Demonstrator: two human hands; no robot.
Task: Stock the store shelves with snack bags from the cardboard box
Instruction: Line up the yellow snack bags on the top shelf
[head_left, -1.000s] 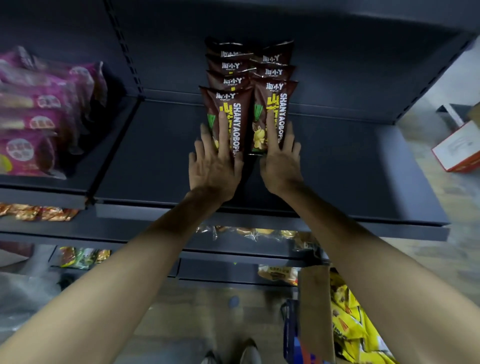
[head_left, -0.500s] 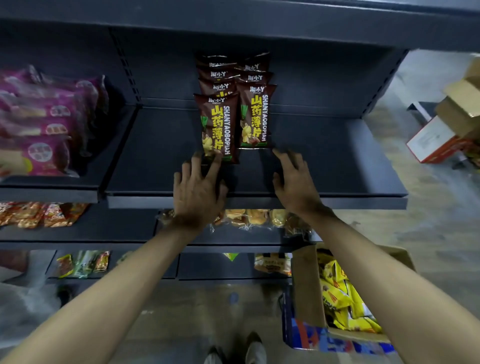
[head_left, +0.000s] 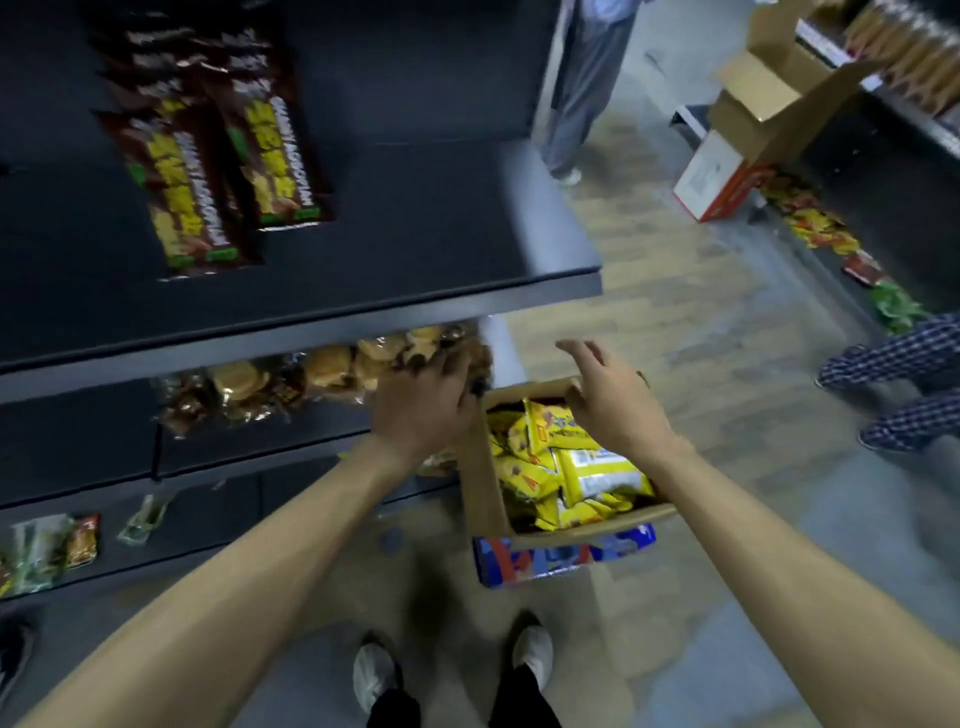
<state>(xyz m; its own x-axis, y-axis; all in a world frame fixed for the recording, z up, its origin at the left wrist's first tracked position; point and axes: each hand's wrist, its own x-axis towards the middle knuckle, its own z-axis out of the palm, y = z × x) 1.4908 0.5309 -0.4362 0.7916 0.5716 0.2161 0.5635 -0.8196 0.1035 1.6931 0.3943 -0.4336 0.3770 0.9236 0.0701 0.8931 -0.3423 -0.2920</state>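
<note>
Two rows of brown snack bags (head_left: 223, 171) lie on the dark upper shelf (head_left: 415, 249) at the upper left. Below and to the right, an open cardboard box (head_left: 480, 488) on the floor holds several yellow snack bags (head_left: 566, 467). My left hand (head_left: 423, 402) hovers by the box's left wall, fingers loosely bent, holding nothing. My right hand (head_left: 610, 397) hangs over the box's far rim with relaxed fingers, also empty. Both hands are apart from the brown bags.
Clear packs of buns (head_left: 322, 371) fill the shelf below. A blue box (head_left: 561, 558) sits under the cardboard box. Another open carton (head_left: 769, 98) and a red-and-white box (head_left: 714, 182) stand at the far right. Other people's legs (head_left: 587, 78) are nearby. My shoes (head_left: 374, 675) are at the bottom.
Both hands have left the brown bags and dropped from the upper shelf to the cardboard box. My view has swung down and to the right.
</note>
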